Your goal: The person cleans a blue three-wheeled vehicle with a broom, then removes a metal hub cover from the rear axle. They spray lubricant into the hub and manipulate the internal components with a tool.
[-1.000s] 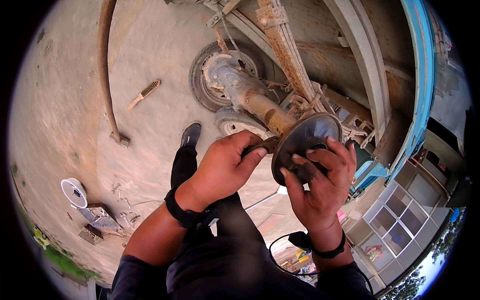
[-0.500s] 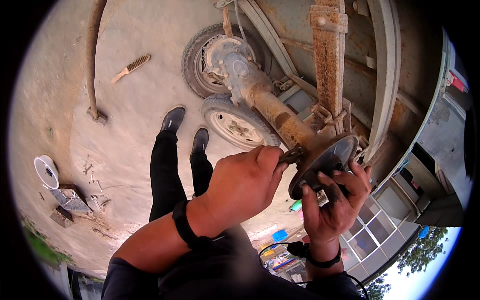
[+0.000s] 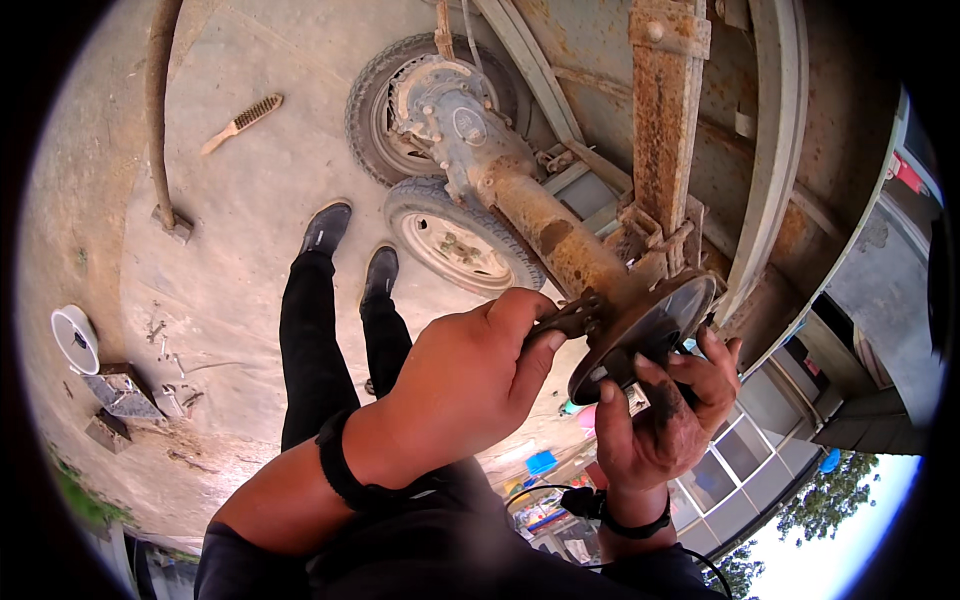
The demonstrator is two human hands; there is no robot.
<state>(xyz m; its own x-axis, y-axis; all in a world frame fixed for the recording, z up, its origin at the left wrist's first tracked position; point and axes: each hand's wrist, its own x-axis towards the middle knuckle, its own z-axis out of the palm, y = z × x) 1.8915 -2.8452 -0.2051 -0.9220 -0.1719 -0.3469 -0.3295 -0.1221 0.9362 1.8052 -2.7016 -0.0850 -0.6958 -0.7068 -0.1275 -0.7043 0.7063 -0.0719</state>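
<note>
A dark round metal plate [image 3: 640, 335] sits at the near end of a rusty axle housing [image 3: 560, 235]. My left hand [image 3: 470, 380], closed, pinches a small dark metal piece [image 3: 570, 318] against the plate's back, where the housing meets it. My right hand [image 3: 665, 410], its fingers blackened with grime, grips the plate's front and edge with bent fingers. Whatever else lies under those fingers is hidden. A rusty leaf spring [image 3: 663, 120] rises beside the housing.
Two wheels [image 3: 462, 250] lie by the axle under a rusty vehicle body [image 3: 760, 120]. On the concrete are a wire brush [image 3: 240, 122], a long-handled tool [image 3: 160, 120], a white bucket [image 3: 75, 340], a metal box [image 3: 130, 395] and several wrenches [image 3: 170, 350]. My booted feet [image 3: 326, 228] stand left of the wheels.
The view has shifted, bringing both legs and more of the near wheel into sight, with the plate lower in the picture. Both hands stay on their pieces, with small shifts of the fingers.
</note>
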